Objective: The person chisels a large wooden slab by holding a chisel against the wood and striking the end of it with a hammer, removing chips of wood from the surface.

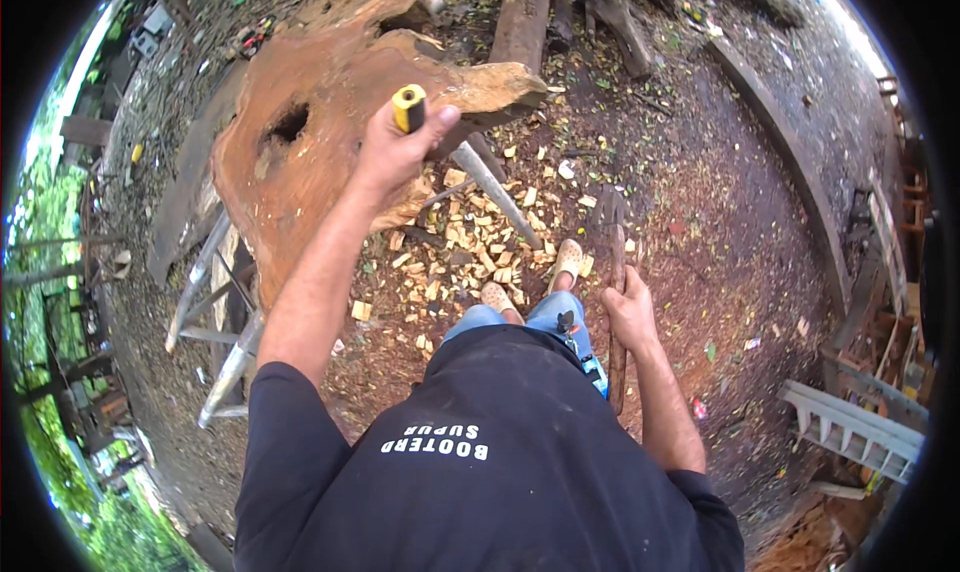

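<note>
My left hand [392, 157] is closed round a short yellow-and-black tool handle [409, 104], its round end pointing up. It is held over the right-hand edge of a large reddish-brown wood slab [325, 167], and whatever lies below the grip is hidden. Low at my right side, my right hand [630, 317] grips the wooden shaft of a long-handled tool [618, 357]. That tool's dark head, blurred against the ground, looks like a hatchet or adze. The slab has an irregular outline, a dark hollow and pale, freshly cut wood at its right end.
Metal legs [497, 194] hold up the slab. Wood chips [470, 237] litter the ground before my clog-shod feet [566, 262]. A log [521, 22] lies at the back, a long beam [785, 147] curves along the right, and a grey ladder-like frame [855, 427] lies lower right.
</note>
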### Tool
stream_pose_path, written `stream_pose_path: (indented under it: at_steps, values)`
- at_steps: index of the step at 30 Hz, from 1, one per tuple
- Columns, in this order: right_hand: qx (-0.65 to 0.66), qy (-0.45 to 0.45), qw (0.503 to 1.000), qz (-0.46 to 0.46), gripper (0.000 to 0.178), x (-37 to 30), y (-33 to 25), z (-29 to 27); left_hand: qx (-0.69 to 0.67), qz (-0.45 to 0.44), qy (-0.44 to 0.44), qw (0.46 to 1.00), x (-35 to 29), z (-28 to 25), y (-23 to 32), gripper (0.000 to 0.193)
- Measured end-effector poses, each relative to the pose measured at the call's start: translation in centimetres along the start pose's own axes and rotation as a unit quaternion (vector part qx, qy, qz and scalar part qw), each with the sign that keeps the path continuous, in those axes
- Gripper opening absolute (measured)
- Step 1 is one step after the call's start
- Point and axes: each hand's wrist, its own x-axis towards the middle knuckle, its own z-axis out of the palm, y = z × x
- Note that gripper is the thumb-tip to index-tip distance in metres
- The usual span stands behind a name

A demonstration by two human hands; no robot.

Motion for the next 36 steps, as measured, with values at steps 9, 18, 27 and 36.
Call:
stream_pose_path:
  at_steps: [9,18,27,36]
  values:
    - [0.004,-0.023,1.000,-0.021,0.028,1.2,-1.2,0.9,0.006,0.001,-0.039,0.999,0.4,0.2,-1.6,0.029]
    - [-0.008,-0.052,0.998,-0.044,0.028,1.3,-4.3,1.5,0.043,-0.033,-0.011,0.998,0.5,0.1,-3.4,0.031]
    - [-0.144,-0.042,0.957,-0.247,0.025,2.0,-14.1,1.8,0.110,0.014,0.008,0.994,0.3,0.5,-2.6,0.046]
    - [-0.068,-0.111,0.966,-0.225,0.027,2.7,-15.0,4.3,0.119,-0.001,0.045,0.992,1.2,1.1,-3.5,0.047]
